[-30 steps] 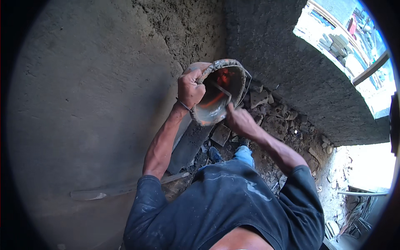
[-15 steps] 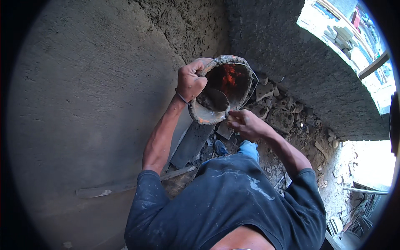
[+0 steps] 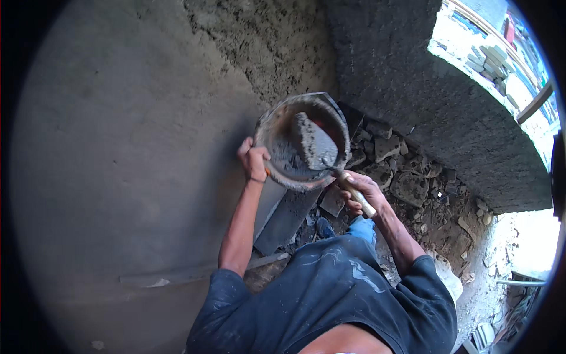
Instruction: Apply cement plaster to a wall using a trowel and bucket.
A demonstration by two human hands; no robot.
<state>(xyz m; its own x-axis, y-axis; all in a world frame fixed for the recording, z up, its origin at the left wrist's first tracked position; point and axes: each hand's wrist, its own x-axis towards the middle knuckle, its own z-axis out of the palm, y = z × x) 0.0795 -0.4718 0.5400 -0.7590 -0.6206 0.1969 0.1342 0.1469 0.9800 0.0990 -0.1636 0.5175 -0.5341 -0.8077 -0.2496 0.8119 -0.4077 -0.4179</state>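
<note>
My left hand [image 3: 253,160] is closed on the left side of a mortar-crusted bucket [image 3: 268,121], held up in front of the wall. Grey wet mortar [image 3: 286,159] lies inside it. In my right hand [image 3: 367,187], fingers wrapped round the pale wooden handle, is a trowel [image 3: 321,147]. Its blade is over the bucket's mouth, with a thick strip of mortar along the left edge. The trowel's neck crosses the bucket's near right rim; whether they touch I cannot tell.
A smooth grey plastered wall [image 3: 130,153] fills the left, with a rough patch [image 3: 259,44] at the top. Another rough wall [image 3: 401,94] runs along the right. Broken rubble [image 3: 410,186] covers the floor, a dark slab [image 3: 283,221] lies by my feet, and a long strip [image 3: 159,279] stretches along the wall's base.
The trowel has come up inside the bucket, carrying mortar, its blade and handle now showing. The bucket has tilted so its mouth faces me more, and my left hand has shifted lower along its side.
</note>
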